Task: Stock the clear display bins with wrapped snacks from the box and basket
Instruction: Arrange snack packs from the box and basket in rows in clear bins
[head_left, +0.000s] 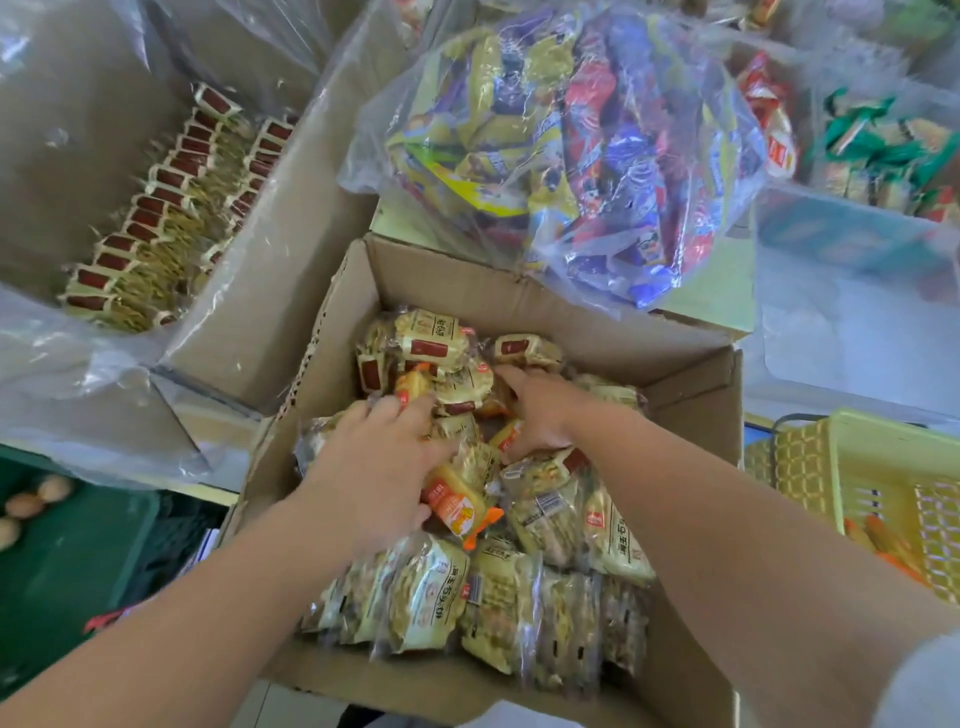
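Observation:
An open cardboard box (691, 374) sits in front of me, filled with several wrapped snacks (431, 597) in pale yellow packets. Both hands reach down into the pile. My left hand (374, 467) lies palm down with fingers curled into the packets, next to an orange-wrapped snack (457, 512). My right hand (540, 410) digs in further back, its fingertips buried among the packets. What each hand grips is hidden under it. A clear display bin (831, 332) stands at the right.
A plastic-lined carton (270, 291) at the left holds neat rows of red-labelled snacks (156, 218). A clear bag of mixed colourful snacks (582, 140) rests behind the box. A yellow basket (883, 467) stands at the right, a green crate (67, 566) with eggs at the lower left.

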